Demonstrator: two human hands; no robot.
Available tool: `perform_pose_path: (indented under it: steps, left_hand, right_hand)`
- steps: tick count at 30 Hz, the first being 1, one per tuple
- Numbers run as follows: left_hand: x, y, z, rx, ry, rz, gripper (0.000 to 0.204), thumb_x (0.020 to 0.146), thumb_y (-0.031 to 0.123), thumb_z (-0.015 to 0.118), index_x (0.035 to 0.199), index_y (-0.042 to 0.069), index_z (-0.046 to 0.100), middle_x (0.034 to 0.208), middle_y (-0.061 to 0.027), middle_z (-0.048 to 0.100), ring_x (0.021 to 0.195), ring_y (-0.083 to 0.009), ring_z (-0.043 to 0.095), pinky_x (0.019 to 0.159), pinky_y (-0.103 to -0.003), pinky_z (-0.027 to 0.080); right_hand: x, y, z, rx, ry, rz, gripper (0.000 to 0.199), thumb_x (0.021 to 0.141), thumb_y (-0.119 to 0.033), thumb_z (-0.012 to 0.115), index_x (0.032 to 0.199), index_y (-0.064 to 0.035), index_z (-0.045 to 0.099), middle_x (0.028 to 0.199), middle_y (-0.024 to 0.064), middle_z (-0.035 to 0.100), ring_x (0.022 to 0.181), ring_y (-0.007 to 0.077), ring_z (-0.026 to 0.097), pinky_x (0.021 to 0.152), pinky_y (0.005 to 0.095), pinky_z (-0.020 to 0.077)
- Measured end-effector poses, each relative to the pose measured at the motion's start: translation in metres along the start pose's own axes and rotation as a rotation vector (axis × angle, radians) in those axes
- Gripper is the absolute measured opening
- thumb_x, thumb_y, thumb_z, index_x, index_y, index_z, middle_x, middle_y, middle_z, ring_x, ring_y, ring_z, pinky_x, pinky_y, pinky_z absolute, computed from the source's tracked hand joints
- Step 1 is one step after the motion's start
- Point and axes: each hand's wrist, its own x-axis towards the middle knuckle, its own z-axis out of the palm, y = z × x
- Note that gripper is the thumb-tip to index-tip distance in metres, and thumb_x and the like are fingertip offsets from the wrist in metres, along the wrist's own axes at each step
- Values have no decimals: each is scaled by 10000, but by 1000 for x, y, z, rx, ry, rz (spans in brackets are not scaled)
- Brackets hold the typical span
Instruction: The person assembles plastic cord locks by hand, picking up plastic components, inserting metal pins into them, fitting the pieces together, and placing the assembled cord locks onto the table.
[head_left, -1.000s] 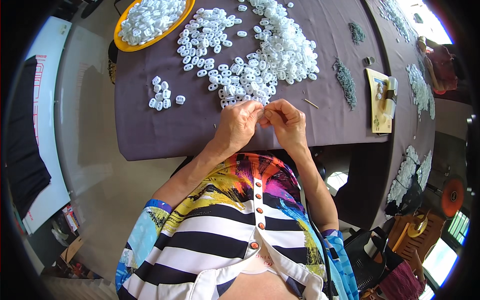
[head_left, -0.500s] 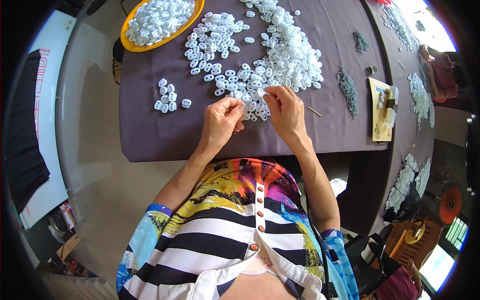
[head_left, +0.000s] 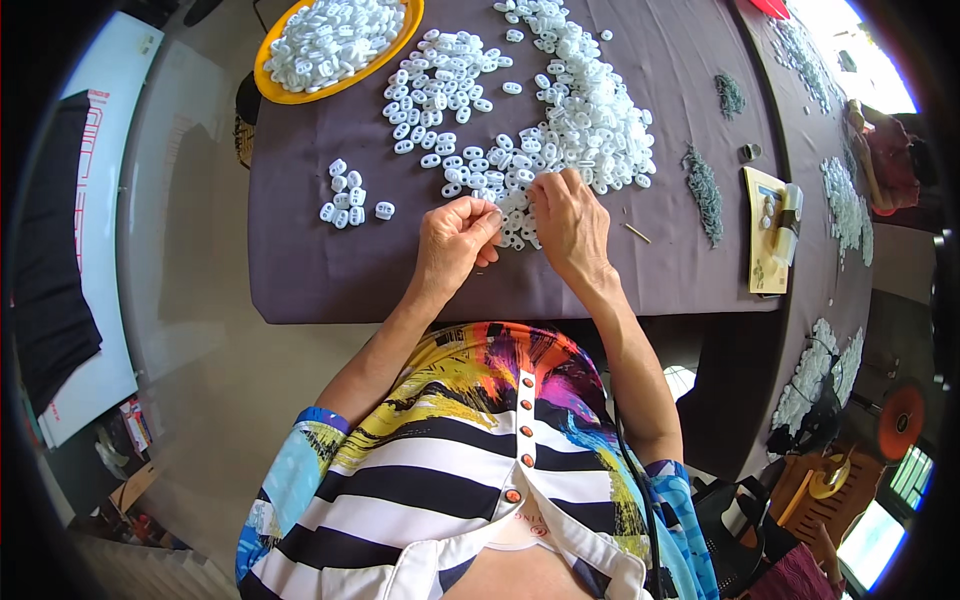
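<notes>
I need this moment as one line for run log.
left hand: fingertips together, contents unclear | right hand: at white pieces, grip unclear | yellow tray: upper left, heaped | thin stick: right of hands

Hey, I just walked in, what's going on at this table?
A person is working bare-handed at a dark cloth-covered table. The right hand reaches into the near end of a spread of small white two-holed pieces. The left hand is beside it, thumb and fingers together; anything pinched there is too small to make out. A little group of white pieces sits apart on the left, and a yellow-rimmed bowl at the far left is heaped with more.
</notes>
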Motion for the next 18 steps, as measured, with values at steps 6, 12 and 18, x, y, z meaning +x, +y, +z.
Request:
perform_pose_path:
  steps: [6, 12, 18]
  left_hand:
    - [2, -1, 2, -71, -33, -46, 104, 836, 129, 580, 821, 30, 607, 625, -7, 587, 463, -57, 528, 404, -181, 413]
    - [5, -3, 8, -77, -70, -58, 114, 833, 140, 590, 846, 28, 607, 639, -15, 592, 471, -67, 539, 405, -184, 427]
    - [3, 1, 12, -72, -84, -63, 128, 831, 148, 595, 867, 26, 606, 653, -19, 595, 490, -80, 552, 420, -194, 446]
  right_hand:
    - [-8, 5, -5, 134, 86, 7, 71, 812, -113, 559, 852, -56, 543, 795, 98, 554, 706, 292, 574, 588, 379, 446]
    - [-12, 7, -7, 178, 62, -87, 59, 790, -89, 581, 830, -53, 556, 773, 99, 547, 695, 291, 572, 579, 374, 451]
    - [-15, 12, -6, 319, 106, -49, 116, 737, -35, 615, 843, -40, 567, 731, 97, 537, 613, 223, 566, 551, 301, 451]
